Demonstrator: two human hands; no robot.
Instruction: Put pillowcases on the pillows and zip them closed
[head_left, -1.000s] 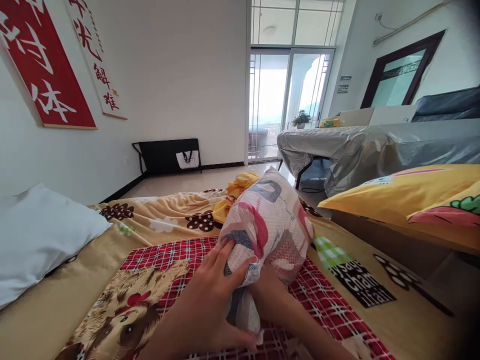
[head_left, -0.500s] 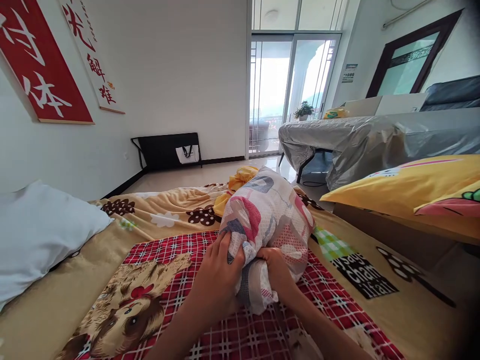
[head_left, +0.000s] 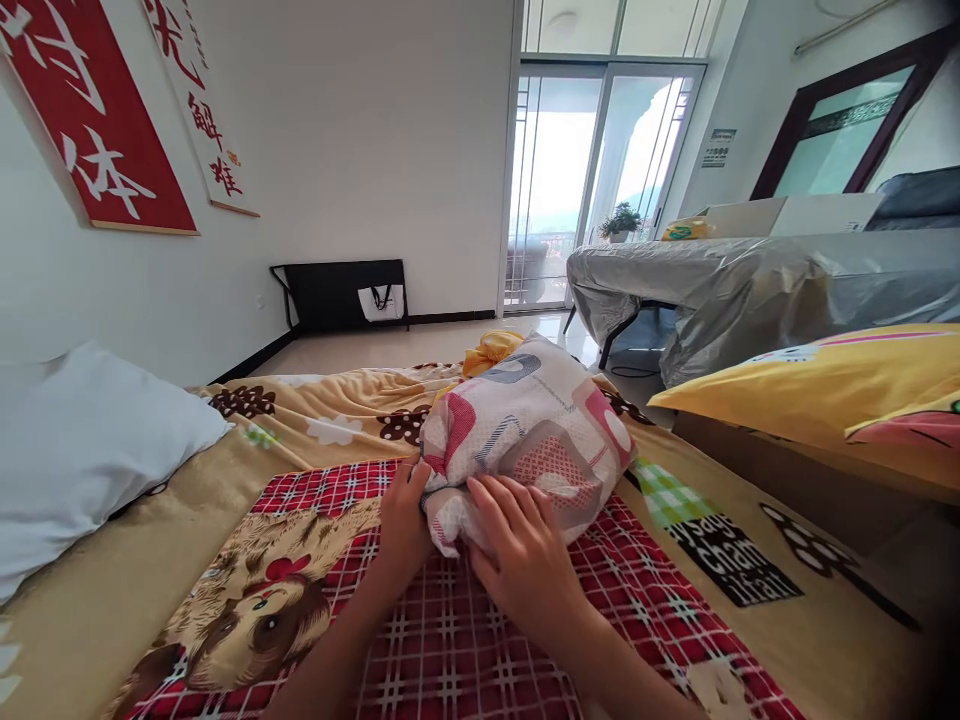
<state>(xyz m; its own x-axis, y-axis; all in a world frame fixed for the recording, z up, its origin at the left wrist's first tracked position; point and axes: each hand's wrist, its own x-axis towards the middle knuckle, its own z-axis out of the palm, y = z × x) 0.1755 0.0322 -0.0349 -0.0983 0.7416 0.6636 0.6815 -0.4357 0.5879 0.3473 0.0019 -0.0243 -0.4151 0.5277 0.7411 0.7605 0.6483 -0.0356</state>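
Note:
A stuffed pillow in a white case with pink, grey and blue patches [head_left: 529, 430] lies on a red plaid blanket with a brown dog print [head_left: 442, 640]. My left hand [head_left: 405, 515] grips the loose cloth at the pillow's near left end, its fingers curled into the fabric. Over the near end rests my right hand [head_left: 521, 555], fingers pressed onto the case and bunching it.
A white pillow [head_left: 90, 450] lies at the left on a tan flowered sheet [head_left: 322, 425]. Yellow cloth [head_left: 487, 352] shows behind the patterned pillow. A yellow cartoon pillow [head_left: 832, 385] sits at the right, a plastic-covered table [head_left: 712, 285] beyond it.
The pillow has tipped from standing upright to lying flatter on the blanket. My right hand has come out from under the case's open end and now rests on top of it.

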